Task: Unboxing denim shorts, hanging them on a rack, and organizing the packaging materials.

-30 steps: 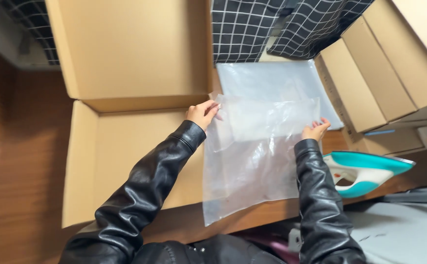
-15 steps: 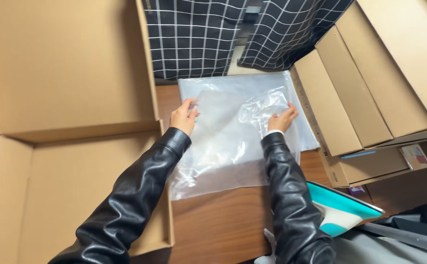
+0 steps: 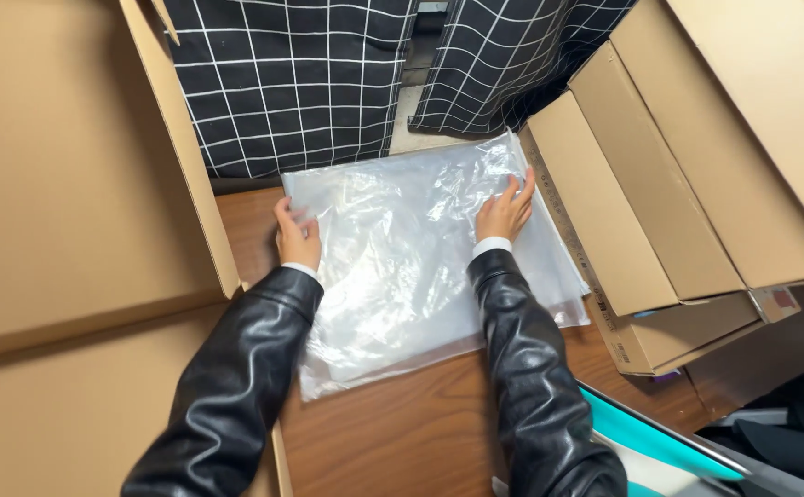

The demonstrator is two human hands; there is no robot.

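A stack of clear plastic bags (image 3: 402, 267) lies flat on the brown wooden table (image 3: 402, 433). My left hand (image 3: 297, 237) rests on the stack's left edge, fingers apart, palm down. My right hand (image 3: 505, 212) presses flat on the upper right part of the plastic, fingers spread. Both arms wear black leather sleeves with white cuffs. Neither hand grips anything that I can see.
A large open cardboard box (image 3: 71, 230) fills the left side. More cardboard boxes (image 3: 660, 202) stand at the right, touching the plastic's edge. Black fabric with a white grid (image 3: 310, 83) hangs at the back. A teal and white object (image 3: 660, 442) lies at the lower right.
The plastic bags came down from being held up in front of the box and now lie flat on the table. Both hands moved from gripping the edges to pressing on top.
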